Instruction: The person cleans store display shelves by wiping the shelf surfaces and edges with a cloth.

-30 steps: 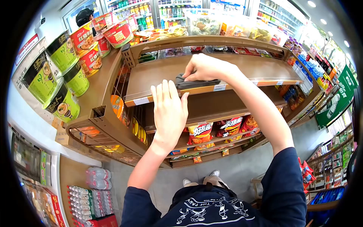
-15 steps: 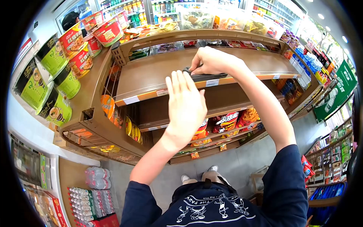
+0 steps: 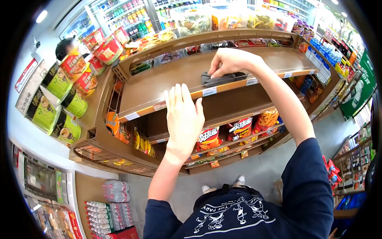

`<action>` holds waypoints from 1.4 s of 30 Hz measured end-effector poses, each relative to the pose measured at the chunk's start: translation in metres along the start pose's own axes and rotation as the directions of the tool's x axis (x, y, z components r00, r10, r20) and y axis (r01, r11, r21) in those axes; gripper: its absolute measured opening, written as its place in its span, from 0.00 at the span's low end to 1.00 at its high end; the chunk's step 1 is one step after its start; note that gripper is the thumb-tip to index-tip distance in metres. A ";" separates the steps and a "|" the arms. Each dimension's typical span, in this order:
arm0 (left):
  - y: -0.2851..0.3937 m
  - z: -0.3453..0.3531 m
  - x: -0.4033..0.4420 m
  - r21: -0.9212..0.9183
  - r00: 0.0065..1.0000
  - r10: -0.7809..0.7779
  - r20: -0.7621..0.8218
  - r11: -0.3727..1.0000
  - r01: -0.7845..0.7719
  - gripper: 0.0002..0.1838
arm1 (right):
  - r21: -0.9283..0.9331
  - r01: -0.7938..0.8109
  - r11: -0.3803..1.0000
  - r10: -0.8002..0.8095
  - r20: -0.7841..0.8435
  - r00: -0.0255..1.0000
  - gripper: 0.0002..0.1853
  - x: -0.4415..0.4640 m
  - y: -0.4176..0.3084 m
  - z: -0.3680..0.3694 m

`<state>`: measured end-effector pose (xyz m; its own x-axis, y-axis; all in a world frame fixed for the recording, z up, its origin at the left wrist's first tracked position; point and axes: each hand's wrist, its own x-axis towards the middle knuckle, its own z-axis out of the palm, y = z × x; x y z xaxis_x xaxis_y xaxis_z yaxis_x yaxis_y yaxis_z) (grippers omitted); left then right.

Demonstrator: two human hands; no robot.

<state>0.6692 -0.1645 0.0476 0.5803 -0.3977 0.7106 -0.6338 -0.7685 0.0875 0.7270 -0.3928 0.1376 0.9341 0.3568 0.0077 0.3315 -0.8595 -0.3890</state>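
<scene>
My right hand (image 3: 234,64) is closed on a dark grey cloth (image 3: 217,79) that lies on the top shelf (image 3: 159,77), close to its front edge. Part of the cloth stretches to the right beneath my wrist. My left hand (image 3: 184,119) is held up before the shelf's front edge, its fingers straight and the back of the hand toward me. Nothing is in it. White price labels (image 3: 209,91) line the edge by both hands.
Red and green instant noodle cups (image 3: 75,102) stand at the left. Snack bags (image 3: 209,137) sit on a lower shelf. Clear plastic tubs (image 3: 191,20) rest behind the top rail. Packs of bottles (image 3: 107,215) stand at lower left. Another person's head (image 3: 67,47) shows at upper left.
My right hand and the cloth have moved right along the shelf, past a price label. More of the cloth shows now. My left hand stays raised and open. The camera view has shifted slightly.
</scene>
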 end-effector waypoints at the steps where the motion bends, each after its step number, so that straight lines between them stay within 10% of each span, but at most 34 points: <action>1: 0.003 0.000 0.003 -0.005 1.000 -0.028 0.014 1.000 0.028 0.28 | 0.016 0.030 0.999 -0.030 -0.019 0.999 0.15 -0.003 0.007 0.001; 42: 0.126 0.070 0.042 0.044 0.992 -0.079 -0.100 0.996 0.083 0.35 | -0.002 0.266 0.964 -0.265 0.073 0.961 0.13 -0.022 0.082 -0.029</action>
<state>0.6494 -0.3132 0.0396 0.5743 -0.2838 0.7679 -0.5603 -0.8201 0.1160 0.7376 -0.4813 0.1319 0.8006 0.5977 0.0430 0.5682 -0.7344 -0.3711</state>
